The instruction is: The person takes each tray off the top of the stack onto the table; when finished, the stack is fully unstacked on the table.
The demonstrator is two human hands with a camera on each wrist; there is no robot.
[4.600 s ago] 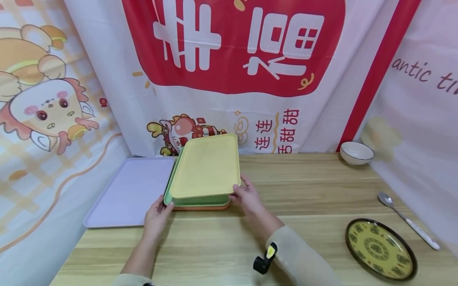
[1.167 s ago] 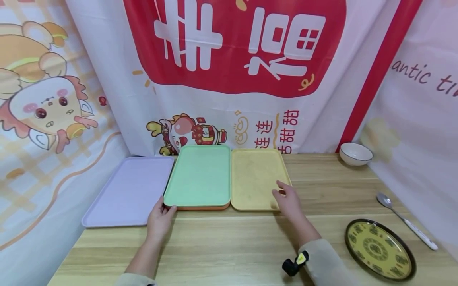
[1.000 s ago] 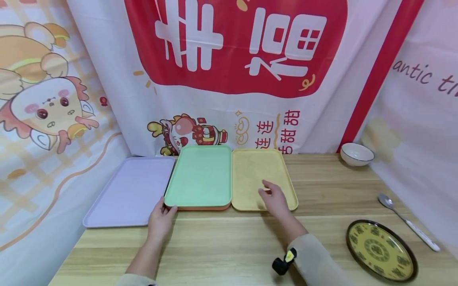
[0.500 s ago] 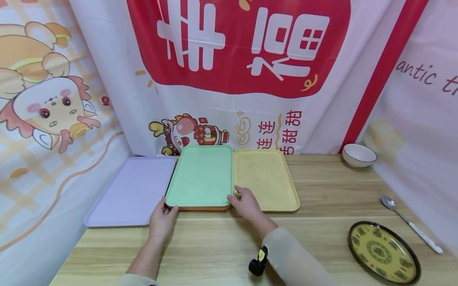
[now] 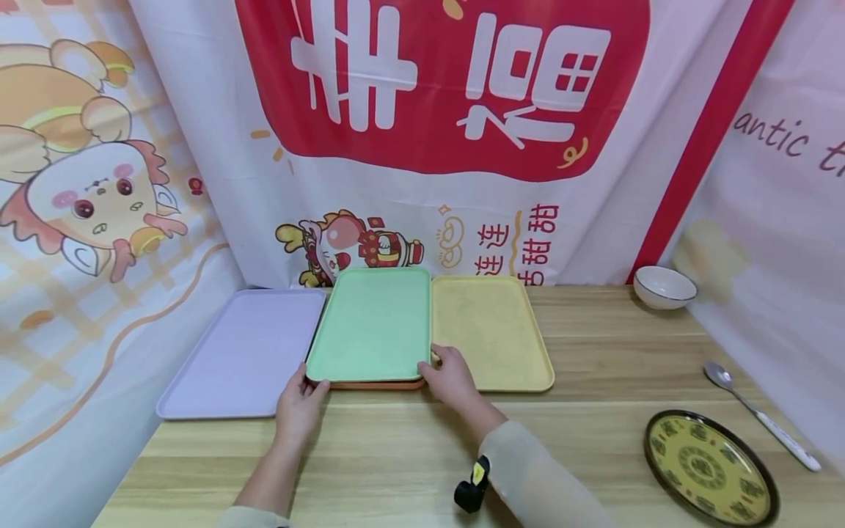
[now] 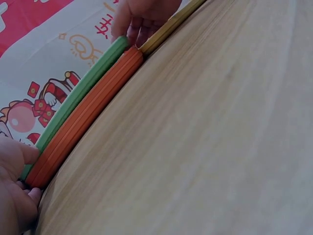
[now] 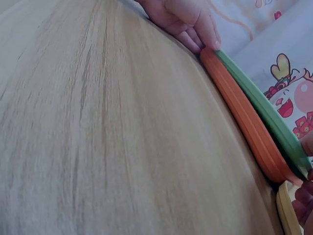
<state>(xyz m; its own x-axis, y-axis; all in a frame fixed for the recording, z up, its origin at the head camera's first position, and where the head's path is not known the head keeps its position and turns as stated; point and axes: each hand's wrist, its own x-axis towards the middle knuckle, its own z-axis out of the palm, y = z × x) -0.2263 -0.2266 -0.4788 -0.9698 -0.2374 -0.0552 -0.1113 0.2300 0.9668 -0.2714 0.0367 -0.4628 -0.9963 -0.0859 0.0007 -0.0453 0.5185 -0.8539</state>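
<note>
A green tray point(image 5: 372, 326) lies over an orange tray point(image 5: 376, 385) on the table. My left hand point(image 5: 299, 411) holds the near left corner of this stack, thumb on the green rim and fingers low beside the orange edge point(image 6: 83, 122). At the near right corner my right hand point(image 5: 452, 378) pinches the green tray between thumb and fingers. In the right wrist view a dark gap shows between the green edge point(image 7: 264, 105) and the orange one, wider toward my right hand. A yellow tray point(image 5: 495, 330) lies directly right of the stack, partly behind that hand.
A lilac tray point(image 5: 247, 352) lies left of the stack. On the right are a patterned oval plate point(image 5: 709, 466), a spoon point(image 5: 759, 414) with a white handle, and a white bowl point(image 5: 664, 287) at the back. A printed cloth point(image 5: 409, 183) hangs behind the table.
The yellow tray went from above the green one to the table at its right. My right hand let it go, moved left and took the green tray's corner. My left hand stayed.
</note>
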